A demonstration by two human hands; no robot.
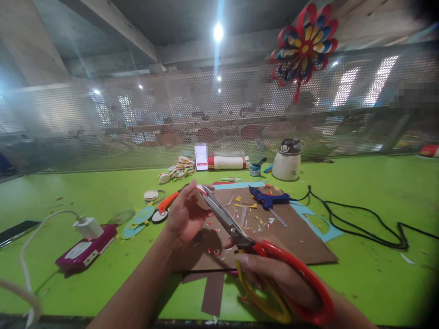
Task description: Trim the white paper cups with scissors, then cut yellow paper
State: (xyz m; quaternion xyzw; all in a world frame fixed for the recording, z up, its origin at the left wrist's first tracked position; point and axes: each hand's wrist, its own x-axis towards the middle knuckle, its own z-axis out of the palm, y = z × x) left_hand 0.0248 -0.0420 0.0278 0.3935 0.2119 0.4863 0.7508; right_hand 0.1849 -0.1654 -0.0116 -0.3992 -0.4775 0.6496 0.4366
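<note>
My right hand (274,272) is wrapped round the handles of large scissors (224,217), one handle red and the other yellow. The blades point away and to the left, up to my left hand (183,217). There, between thumb and fingers, I pinch a small white piece with a red edge (200,188), partly covered by the blade tips; its exact kind is unclear. Beneath both hands lies a brown board (295,242) scattered with small paper scraps. A blue glue gun (270,198) rests on the board with a clear glue stick beside it.
A purple power strip (80,256) with a white charger (88,227) sits at left. An orange-handled tool (168,201) lies near light-blue cutouts (137,221). At the back are a lit phone (201,157), a white roll (228,162), a jar (255,170) and a black cord (363,209) at right.
</note>
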